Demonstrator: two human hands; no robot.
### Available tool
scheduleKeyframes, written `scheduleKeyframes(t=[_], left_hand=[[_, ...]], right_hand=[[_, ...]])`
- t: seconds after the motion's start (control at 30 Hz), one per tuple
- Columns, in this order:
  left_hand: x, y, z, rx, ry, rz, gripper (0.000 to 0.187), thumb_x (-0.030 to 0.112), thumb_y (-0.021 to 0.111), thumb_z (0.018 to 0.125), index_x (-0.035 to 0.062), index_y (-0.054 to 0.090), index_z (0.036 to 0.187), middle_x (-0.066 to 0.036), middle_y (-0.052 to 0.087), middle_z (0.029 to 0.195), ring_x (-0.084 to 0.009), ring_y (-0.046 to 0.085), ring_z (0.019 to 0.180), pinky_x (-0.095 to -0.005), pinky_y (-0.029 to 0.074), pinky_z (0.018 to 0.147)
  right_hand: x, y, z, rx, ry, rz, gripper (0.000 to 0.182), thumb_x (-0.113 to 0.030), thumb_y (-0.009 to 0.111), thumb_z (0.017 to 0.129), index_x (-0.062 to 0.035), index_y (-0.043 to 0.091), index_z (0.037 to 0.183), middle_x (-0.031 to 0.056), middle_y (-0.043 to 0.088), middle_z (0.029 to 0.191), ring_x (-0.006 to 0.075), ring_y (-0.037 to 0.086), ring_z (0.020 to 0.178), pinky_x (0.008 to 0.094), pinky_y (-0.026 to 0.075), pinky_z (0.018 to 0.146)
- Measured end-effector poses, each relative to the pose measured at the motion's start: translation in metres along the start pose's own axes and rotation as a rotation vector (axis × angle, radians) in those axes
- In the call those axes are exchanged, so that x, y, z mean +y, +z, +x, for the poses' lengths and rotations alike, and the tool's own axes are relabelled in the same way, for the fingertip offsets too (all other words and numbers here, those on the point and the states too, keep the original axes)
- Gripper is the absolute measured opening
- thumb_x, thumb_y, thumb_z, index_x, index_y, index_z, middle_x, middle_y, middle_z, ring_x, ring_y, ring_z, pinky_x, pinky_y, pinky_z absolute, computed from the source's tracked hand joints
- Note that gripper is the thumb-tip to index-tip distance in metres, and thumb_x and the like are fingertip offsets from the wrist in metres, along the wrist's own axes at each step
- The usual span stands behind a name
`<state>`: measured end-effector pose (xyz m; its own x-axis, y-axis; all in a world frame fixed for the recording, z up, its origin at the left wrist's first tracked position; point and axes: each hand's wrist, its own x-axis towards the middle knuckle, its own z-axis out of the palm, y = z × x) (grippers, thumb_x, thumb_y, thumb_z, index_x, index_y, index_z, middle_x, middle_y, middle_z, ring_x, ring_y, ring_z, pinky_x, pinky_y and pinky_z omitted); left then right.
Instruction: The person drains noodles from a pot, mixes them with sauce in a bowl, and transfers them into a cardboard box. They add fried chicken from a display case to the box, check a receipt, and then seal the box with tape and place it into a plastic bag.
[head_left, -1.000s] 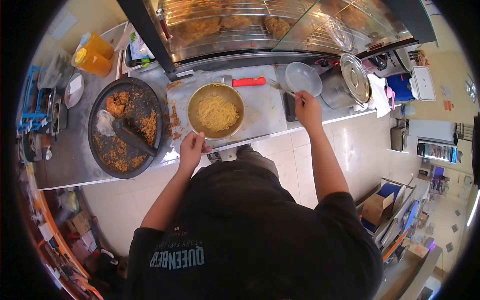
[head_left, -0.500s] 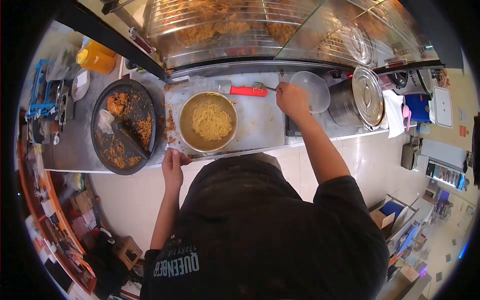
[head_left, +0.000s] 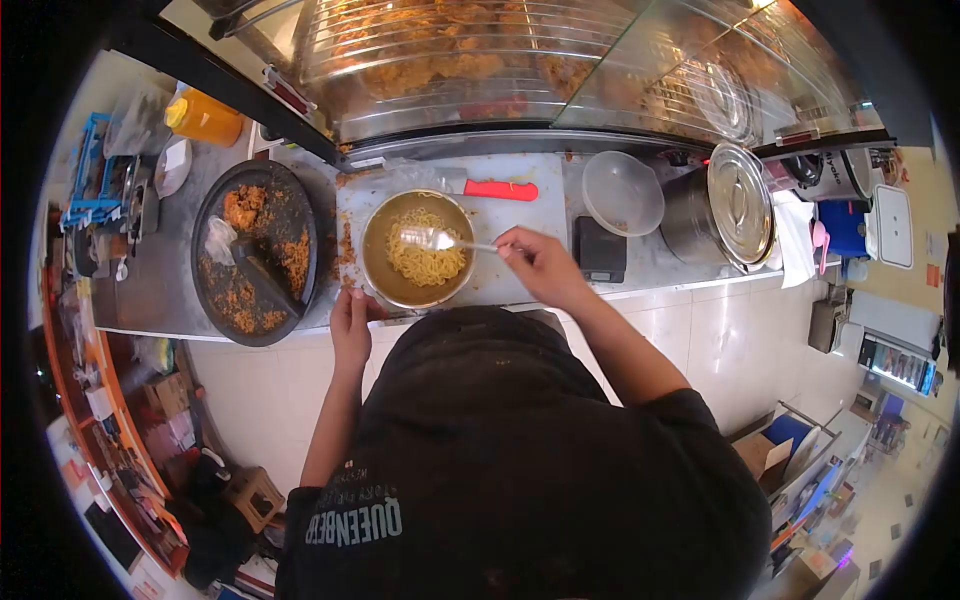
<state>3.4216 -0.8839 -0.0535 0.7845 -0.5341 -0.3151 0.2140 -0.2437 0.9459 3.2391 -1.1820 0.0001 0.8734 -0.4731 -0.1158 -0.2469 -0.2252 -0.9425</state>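
A metal bowl (head_left: 375,275) of yellow noodles (head_left: 425,265) rests on the white cutting board (head_left: 520,275). My right hand (head_left: 540,265) is closed around the handle of a fork (head_left: 470,244), whose blurred head is over the noodles. At the board's front left edge, my left hand (head_left: 352,318) is by the lower left of the bowl, fingers close together; whatever they grip is too small to name. Behind the bowl lies a knife with a red handle (head_left: 502,190).
Left of the board sits a black round tray (head_left: 207,290) with crumbs and fried pieces. To the right are a clear plastic bowl (head_left: 625,195), a black scale (head_left: 600,250) and a lidded steel pot (head_left: 690,220). A glass display case (head_left: 450,60) stands behind.
My right hand has moved left and toward me with the fork, from beside the clear bowl to the noodle bowl. The black scale is now uncovered. My left hand has barely moved.
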Motion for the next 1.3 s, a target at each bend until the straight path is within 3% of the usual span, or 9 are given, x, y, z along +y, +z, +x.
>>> scheduleKeyframes(t=[0.13,0.23,0.43,0.73,0.83,0.93,1.07,1.13,1.3], left_hand=[[-0.006,0.001,0.01,-0.073,-0.119,-0.08,0.025,0.025,0.057,0.105,0.0042,0.051,0.093,-0.008,0.064,0.082,-0.0141,0.066,0.071,-0.0278,0.056,0.065],[-0.006,0.002,0.017,-0.114,-0.13,0.015,0.026,0.028,0.059,0.103,0.007,0.049,0.093,-0.006,0.064,0.079,-0.0155,0.067,0.071,-0.0307,0.057,0.067],[-0.017,-0.007,0.027,-0.109,-0.104,0.026,0.024,0.022,0.063,0.101,0.0052,0.048,0.092,-0.006,0.064,0.078,-0.0129,0.065,0.066,-0.0267,0.053,0.062],[-0.014,-0.01,0.012,-0.083,-0.08,-0.006,0.018,0.018,0.06,0.102,0.0063,0.049,0.094,-0.004,0.062,0.08,-0.0137,0.065,0.073,-0.029,0.055,0.07],[-0.017,-0.014,0.009,-0.058,-0.068,-0.003,0.018,0.017,0.06,0.103,0.0064,0.049,0.094,-0.004,0.062,0.081,-0.0128,0.064,0.073,-0.0289,0.054,0.07],[-0.014,-0.013,0.004,-0.029,-0.102,-0.05,0.017,0.016,0.06,0.102,0.0057,0.049,0.096,-0.005,0.062,0.084,-0.0113,0.063,0.075,-0.0269,0.053,0.069],[-0.014,-0.014,0.003,-0.027,-0.092,-0.026,0.018,0.018,0.06,0.103,0.0058,0.049,0.094,-0.004,0.061,0.08,-0.0125,0.063,0.073,-0.0287,0.054,0.07],[-0.017,-0.015,0.005,-0.042,-0.079,-0.024,0.019,0.02,0.06,0.103,0.0055,0.05,0.095,-0.004,0.061,0.081,-0.0127,0.064,0.074,-0.0288,0.054,0.071],[-0.019,-0.012,0.007,-0.064,-0.075,-0.045,0.02,0.022,0.059,0.103,0.0052,0.051,0.097,-0.005,0.062,0.084,-0.0139,0.065,0.076,-0.0305,0.056,0.072]], right_hand=[[0.024,-0.002,-0.032,0.112,0.05,-0.406,0.015,-0.02,0.063,0.094,-0.008,0.07,0.1,0.0187,0.069,0.076,0.0363,0.067,0.068,0.0458,0.052,0.064],[-0.01,-0.04,-0.047,0.16,0.117,-0.556,0.015,-0.022,0.064,0.091,-0.009,0.071,0.096,0.0185,0.07,0.078,0.0395,0.069,0.075,0.0507,0.053,0.066],[-0.016,-0.077,-0.01,0.383,0.132,-0.747,0.014,-0.018,0.063,0.091,-0.0067,0.07,0.092,0.0197,0.069,0.076,0.0402,0.068,0.074,0.0477,0.052,0.066],[0.044,-0.058,0.056,0.307,0.129,-0.922,0.018,-0.022,0.062,0.09,-0.0082,0.073,0.091,0.0206,0.07,0.079,0.0407,0.069,0.077,0.0508,0.054,0.069],[0.055,-0.054,0.058,0.311,0.226,-0.76,0.019,-0.021,0.062,0.09,-0.0064,0.074,0.092,0.0226,0.07,0.081,0.039,0.069,0.077,0.0479,0.054,0.068],[0.093,-0.045,0.061,0.388,0.136,-0.448,0.018,-0.018,0.062,0.093,-0.0035,0.073,0.095,0.0172,0.071,0.079,0.0308,0.068,0.071,0.0414,0.052,0.067],[0.11,-0.046,0.052,0.332,0.208,0.096,0.017,-0.017,0.061,0.098,-0.0022,0.069,0.101,0.0014,0.063,0.077,0.0136,0.054,0.065,0.0301,0.044,0.061],[0.063,-0.049,0.035,0.253,0.252,0.257,0.017,-0.017,0.06,0.1,-0.0021,0.068,0.104,-0.004,0.057,0.077,0.0071,0.047,0.067,0.0256,0.04,0.061],[-0.013,-0.022,-0.003,0.026,0.108,0.227,0.017,-0.017,0.059,0.101,-0.0028,0.067,0.105,-0.0051,0.056,0.079,0.0038,0.043,0.069,0.0235,0.038,0.062]])
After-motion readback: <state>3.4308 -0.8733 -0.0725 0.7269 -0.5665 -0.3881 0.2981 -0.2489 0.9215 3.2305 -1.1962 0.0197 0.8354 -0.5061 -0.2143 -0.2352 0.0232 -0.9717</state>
